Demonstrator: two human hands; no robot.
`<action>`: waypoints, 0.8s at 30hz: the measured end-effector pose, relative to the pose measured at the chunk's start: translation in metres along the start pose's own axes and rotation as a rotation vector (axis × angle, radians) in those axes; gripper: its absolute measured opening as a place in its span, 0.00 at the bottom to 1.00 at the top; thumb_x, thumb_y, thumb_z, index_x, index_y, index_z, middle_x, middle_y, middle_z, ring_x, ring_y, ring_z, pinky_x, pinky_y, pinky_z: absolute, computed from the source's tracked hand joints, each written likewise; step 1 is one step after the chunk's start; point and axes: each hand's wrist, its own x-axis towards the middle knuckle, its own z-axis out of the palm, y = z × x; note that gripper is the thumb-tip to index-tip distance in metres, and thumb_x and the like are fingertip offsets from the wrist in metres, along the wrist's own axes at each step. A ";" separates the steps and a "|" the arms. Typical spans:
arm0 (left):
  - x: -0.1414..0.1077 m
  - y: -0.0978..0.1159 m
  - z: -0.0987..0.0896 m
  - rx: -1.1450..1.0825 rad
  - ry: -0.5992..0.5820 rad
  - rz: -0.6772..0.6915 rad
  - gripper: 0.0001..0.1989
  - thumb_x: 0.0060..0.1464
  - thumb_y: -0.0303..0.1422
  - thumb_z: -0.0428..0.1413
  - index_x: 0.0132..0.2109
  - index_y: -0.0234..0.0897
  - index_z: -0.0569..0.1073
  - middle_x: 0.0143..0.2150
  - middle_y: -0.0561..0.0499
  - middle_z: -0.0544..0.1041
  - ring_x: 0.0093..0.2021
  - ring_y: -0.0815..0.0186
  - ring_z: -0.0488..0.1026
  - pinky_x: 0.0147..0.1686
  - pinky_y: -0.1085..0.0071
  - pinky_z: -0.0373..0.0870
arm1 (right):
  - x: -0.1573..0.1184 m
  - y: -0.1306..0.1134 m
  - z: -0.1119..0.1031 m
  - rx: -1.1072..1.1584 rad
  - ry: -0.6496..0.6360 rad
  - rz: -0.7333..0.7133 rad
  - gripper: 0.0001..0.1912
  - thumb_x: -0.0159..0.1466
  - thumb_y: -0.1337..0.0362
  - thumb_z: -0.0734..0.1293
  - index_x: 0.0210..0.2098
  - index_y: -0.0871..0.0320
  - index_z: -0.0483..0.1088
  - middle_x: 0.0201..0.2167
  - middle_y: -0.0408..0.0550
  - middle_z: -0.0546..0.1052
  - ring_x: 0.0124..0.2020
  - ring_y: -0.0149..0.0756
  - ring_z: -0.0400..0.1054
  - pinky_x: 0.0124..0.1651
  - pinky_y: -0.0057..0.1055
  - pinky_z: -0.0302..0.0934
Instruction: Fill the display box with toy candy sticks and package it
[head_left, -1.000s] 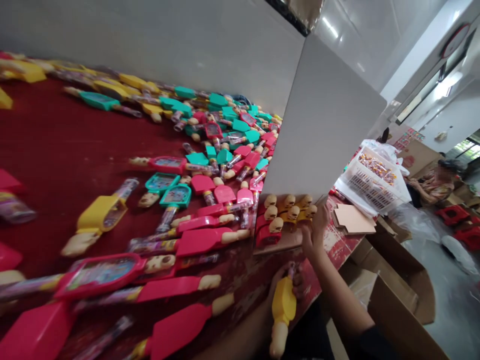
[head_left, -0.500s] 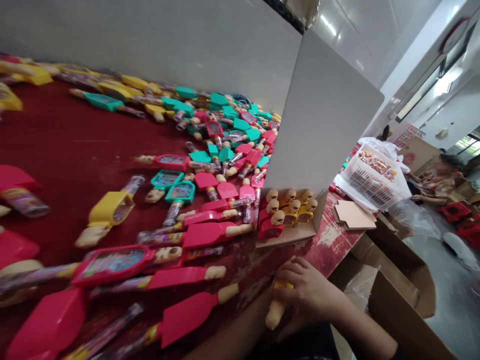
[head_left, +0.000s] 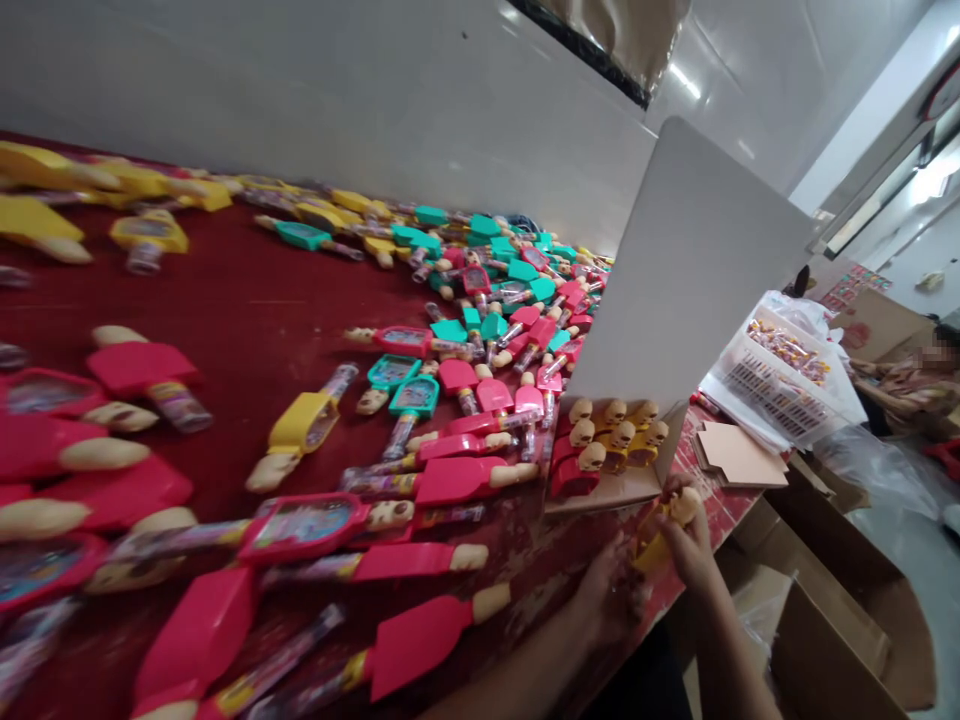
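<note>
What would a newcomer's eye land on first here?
Probably the pink, yellow and green toys strewn over the red table. Next, the tall grey panel standing behind the open box at right. Just in front of it, the right hand grips a yellow toy, the left hand beside it.

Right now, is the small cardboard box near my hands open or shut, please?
Open: the toy heads show uncovered above the front wall of the box, and a tall grey panel stands upright behind them.
</note>
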 end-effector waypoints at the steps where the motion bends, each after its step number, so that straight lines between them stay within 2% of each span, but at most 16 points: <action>1: 0.002 -0.002 -0.001 0.004 0.018 0.010 0.21 0.60 0.45 0.49 0.26 0.34 0.62 0.16 0.57 0.58 0.12 0.76 0.52 0.15 0.80 0.45 | -0.002 0.000 -0.003 -0.035 0.001 0.054 0.15 0.48 0.62 0.70 0.33 0.56 0.64 0.26 0.38 0.66 0.25 0.30 0.61 0.28 0.26 0.59; 4: 0.010 -0.010 -0.002 0.018 0.073 0.178 0.19 0.57 0.42 0.55 0.26 0.35 0.60 0.16 0.59 0.58 0.12 0.79 0.46 0.15 0.79 0.41 | -0.001 -0.003 -0.012 -0.056 0.133 0.193 0.19 0.46 0.58 0.73 0.34 0.57 0.66 0.25 0.41 0.71 0.25 0.33 0.65 0.27 0.29 0.61; 6: 0.016 -0.015 -0.002 0.042 0.102 0.335 0.17 0.51 0.43 0.60 0.32 0.36 0.64 0.19 0.59 0.63 0.12 0.78 0.48 0.15 0.79 0.42 | 0.001 -0.008 -0.017 0.030 0.218 0.293 0.21 0.44 0.58 0.73 0.35 0.57 0.67 0.26 0.44 0.73 0.26 0.36 0.67 0.27 0.30 0.62; 8: 0.019 -0.017 -0.001 0.094 0.120 0.451 0.20 0.46 0.45 0.64 0.33 0.36 0.66 0.20 0.58 0.65 0.13 0.77 0.50 0.15 0.78 0.41 | 0.000 -0.014 -0.018 0.146 0.243 0.386 0.19 0.43 0.58 0.72 0.34 0.57 0.67 0.27 0.45 0.74 0.25 0.37 0.67 0.26 0.30 0.62; 10: 0.018 -0.016 -0.002 0.151 0.131 0.556 0.21 0.44 0.46 0.65 0.30 0.35 0.65 0.18 0.58 0.63 0.14 0.76 0.52 0.15 0.77 0.42 | -0.005 -0.020 -0.015 0.177 0.262 0.370 0.15 0.44 0.59 0.71 0.30 0.57 0.68 0.29 0.45 0.73 0.26 0.35 0.67 0.26 0.28 0.61; 12: 0.012 -0.015 -0.002 0.193 0.133 0.691 0.19 0.45 0.44 0.64 0.30 0.35 0.66 0.20 0.56 0.64 0.19 0.73 0.57 0.19 0.77 0.51 | -0.010 -0.027 -0.008 0.111 0.265 0.290 0.12 0.49 0.57 0.69 0.30 0.56 0.69 0.31 0.45 0.72 0.30 0.34 0.67 0.29 0.28 0.62; 15: 0.002 -0.018 -0.003 0.246 0.116 0.843 0.17 0.45 0.40 0.65 0.34 0.36 0.68 0.31 0.51 0.70 0.34 0.67 0.66 0.36 0.75 0.63 | -0.014 -0.033 0.001 0.096 0.240 0.279 0.12 0.55 0.54 0.67 0.33 0.56 0.69 0.32 0.45 0.72 0.32 0.35 0.67 0.32 0.29 0.63; 18: -0.001 -0.027 -0.004 0.403 0.104 0.905 0.21 0.43 0.36 0.67 0.42 0.37 0.67 0.41 0.47 0.70 0.45 0.60 0.67 0.48 0.69 0.62 | -0.011 -0.033 0.002 0.173 0.261 0.298 0.14 0.51 0.53 0.68 0.29 0.57 0.67 0.26 0.43 0.71 0.27 0.34 0.66 0.29 0.29 0.62; 21: 0.004 -0.030 -0.006 0.563 0.134 0.894 0.30 0.42 0.33 0.66 0.51 0.40 0.62 0.48 0.45 0.66 0.50 0.56 0.64 0.51 0.64 0.61 | -0.004 -0.034 -0.001 0.093 0.362 0.147 0.15 0.50 0.55 0.70 0.25 0.58 0.64 0.20 0.39 0.69 0.22 0.31 0.63 0.26 0.27 0.59; 22: 0.005 -0.029 -0.007 0.660 0.126 0.866 0.31 0.41 0.32 0.65 0.52 0.40 0.62 0.49 0.44 0.65 0.51 0.55 0.63 0.52 0.62 0.60 | -0.002 -0.035 0.000 0.037 0.404 0.080 0.15 0.50 0.55 0.71 0.24 0.58 0.64 0.19 0.39 0.69 0.22 0.30 0.63 0.26 0.27 0.59; 24: 0.004 -0.024 -0.008 1.000 0.061 0.798 0.26 0.40 0.30 0.65 0.49 0.39 0.68 0.48 0.43 0.67 0.51 0.50 0.62 0.54 0.56 0.56 | 0.004 -0.040 0.005 -0.093 0.439 -0.016 0.16 0.51 0.56 0.72 0.23 0.58 0.63 0.19 0.39 0.70 0.21 0.30 0.64 0.26 0.27 0.59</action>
